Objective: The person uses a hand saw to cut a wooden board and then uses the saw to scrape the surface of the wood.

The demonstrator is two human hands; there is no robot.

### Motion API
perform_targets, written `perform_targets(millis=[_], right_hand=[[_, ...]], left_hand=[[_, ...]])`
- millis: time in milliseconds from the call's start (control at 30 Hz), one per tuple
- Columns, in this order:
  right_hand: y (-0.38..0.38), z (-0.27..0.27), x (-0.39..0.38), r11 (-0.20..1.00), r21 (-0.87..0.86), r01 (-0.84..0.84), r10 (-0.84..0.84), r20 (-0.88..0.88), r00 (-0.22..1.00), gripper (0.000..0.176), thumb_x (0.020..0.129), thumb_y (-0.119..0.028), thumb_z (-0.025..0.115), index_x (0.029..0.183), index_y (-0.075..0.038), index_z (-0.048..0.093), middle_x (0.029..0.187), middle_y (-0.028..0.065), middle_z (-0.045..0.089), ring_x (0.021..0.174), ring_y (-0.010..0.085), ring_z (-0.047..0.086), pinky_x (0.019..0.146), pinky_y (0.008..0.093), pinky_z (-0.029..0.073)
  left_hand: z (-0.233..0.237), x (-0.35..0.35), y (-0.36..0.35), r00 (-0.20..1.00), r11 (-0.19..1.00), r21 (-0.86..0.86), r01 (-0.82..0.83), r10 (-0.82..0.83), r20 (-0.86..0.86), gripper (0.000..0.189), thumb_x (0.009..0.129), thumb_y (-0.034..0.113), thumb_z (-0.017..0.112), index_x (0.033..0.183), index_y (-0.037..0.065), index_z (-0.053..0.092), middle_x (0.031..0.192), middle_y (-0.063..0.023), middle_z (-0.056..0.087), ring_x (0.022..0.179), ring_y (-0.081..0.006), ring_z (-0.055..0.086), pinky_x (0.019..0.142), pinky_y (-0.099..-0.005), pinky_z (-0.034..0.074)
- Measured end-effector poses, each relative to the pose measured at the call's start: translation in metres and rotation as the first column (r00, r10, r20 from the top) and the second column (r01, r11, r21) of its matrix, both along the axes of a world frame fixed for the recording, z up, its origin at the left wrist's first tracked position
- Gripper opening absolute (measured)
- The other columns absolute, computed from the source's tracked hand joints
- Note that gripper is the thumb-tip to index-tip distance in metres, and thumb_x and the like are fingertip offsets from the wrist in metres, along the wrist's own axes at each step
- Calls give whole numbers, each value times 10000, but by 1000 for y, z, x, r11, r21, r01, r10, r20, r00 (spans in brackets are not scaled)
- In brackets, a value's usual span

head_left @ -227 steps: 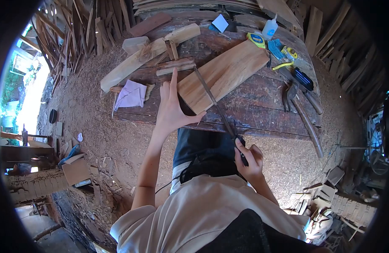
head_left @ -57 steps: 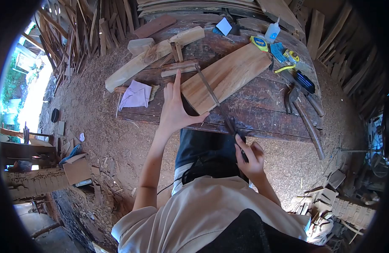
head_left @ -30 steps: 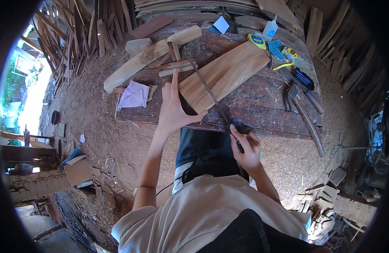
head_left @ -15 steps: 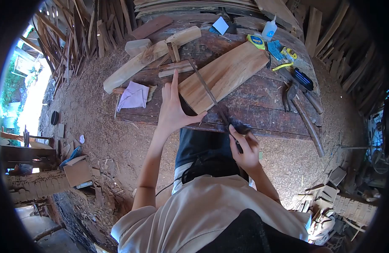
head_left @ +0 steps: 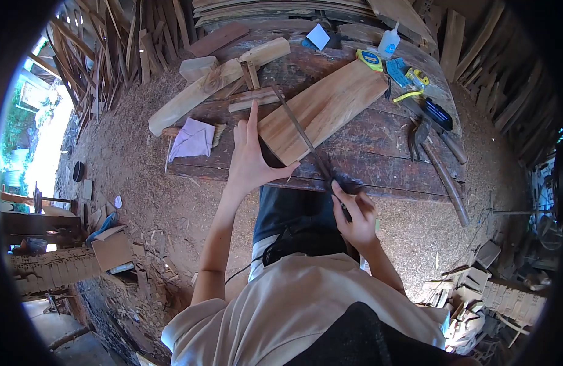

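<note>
A flat wooden board (head_left: 327,104) lies slanting across the workbench. My left hand (head_left: 249,155) is at its near left end, index finger pointing forward and thumb stretched sideways by the board's near corner; nothing is held in it. My right hand (head_left: 357,216) grips the dark handle end of a long narrow blade-like tool (head_left: 298,127), whose exact kind I cannot make out. The tool crosses over the board's near left part. Beyond my left fingertip lie small wood strips (head_left: 255,99) and a long squared timber (head_left: 196,97).
On the workbench (head_left: 379,158) are a tape measure (head_left: 369,60), a glue bottle (head_left: 389,43), a yellow tape (head_left: 417,78), a black case (head_left: 439,114), a hammer (head_left: 443,171) and a folded cloth (head_left: 193,137). Wood offcuts (head_left: 101,55) lean at the back left.
</note>
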State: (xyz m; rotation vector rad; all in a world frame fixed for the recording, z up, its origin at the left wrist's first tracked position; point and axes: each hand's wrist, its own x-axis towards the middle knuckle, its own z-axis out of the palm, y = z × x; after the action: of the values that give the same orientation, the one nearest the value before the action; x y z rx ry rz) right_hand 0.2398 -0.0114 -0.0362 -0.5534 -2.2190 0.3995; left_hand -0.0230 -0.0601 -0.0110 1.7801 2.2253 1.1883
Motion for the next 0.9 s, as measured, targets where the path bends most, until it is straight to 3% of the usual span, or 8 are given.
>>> perform_targets(millis=[33,133,233,400,467,633,700,900], right_hand=[[6,-2,-8,999,44,10,-7,-74,997,454,785,33,753,1226,-60,699,517,42,454,442,218,406,497,333,373],[-1,-4,3,1000,3,21,-21,-7,1000,461,777,43,757,1224,-53,699,515,37,447,444,215,388,498,334,369],[-16,-4,27,1000,-2,13,-13,52,999,471,749,81,770,1207,18,682,685,107,626,494,225,438,503,334,384],[-13,1,24,1000,31,6,-7,27,1000,471,743,88,769,1201,15,687,679,97,621,489,227,424,493,334,371],[-6,3,7,999,35,-1,2,-30,1000,485,766,67,750,1236,-30,685,527,37,457,440,214,413,507,334,385],[-1,1,1,999,34,-11,12,-30,999,481,767,59,755,1235,-30,687,519,30,449,431,211,417,506,337,389],[-10,1,20,1000,-2,10,-9,52,999,469,750,77,770,1204,-9,696,705,103,637,511,223,441,506,331,378],[-19,1,30,1000,-14,14,-13,37,999,468,736,97,769,1190,5,699,705,92,634,512,215,436,491,331,368]], left_hand=[[-1,0,0,1000,1000,2,-5,5,-3,1377,546,364,925,1578,-10,94,1169,-232,450,1087,-400,457,973,-477,410],[-1,0,0,1000,1000,9,-16,16,7,1381,546,376,925,1577,-13,91,1163,-230,450,1086,-398,459,971,-477,413],[-1,0,1,1000,1000,10,-14,14,-3,1384,547,383,924,1576,-18,89,1158,-228,450,1085,-394,462,967,-475,417],[-1,0,2,1000,1000,-7,-4,4,-3,1381,547,382,924,1575,-20,93,1158,-227,450,1081,-390,464,967,-471,418],[-1,0,2,1000,1000,-1,-3,3,-12,1380,547,381,924,1575,-19,95,1157,-227,450,1079,-389,464,966,-469,419],[-2,-1,0,1000,1000,1,-19,19,-16,1377,551,386,924,1577,-15,97,1166,-223,450,1083,-387,459,969,-457,420],[0,0,-1,1000,1000,-5,-24,24,-4,1377,553,388,924,1577,-14,96,1168,-222,451,1082,-387,459,969,-457,420],[0,-1,1,1000,1000,-2,5,-5,-13,1372,556,385,919,1580,-9,95,1158,-220,451,1074,-386,457,966,-461,420]])
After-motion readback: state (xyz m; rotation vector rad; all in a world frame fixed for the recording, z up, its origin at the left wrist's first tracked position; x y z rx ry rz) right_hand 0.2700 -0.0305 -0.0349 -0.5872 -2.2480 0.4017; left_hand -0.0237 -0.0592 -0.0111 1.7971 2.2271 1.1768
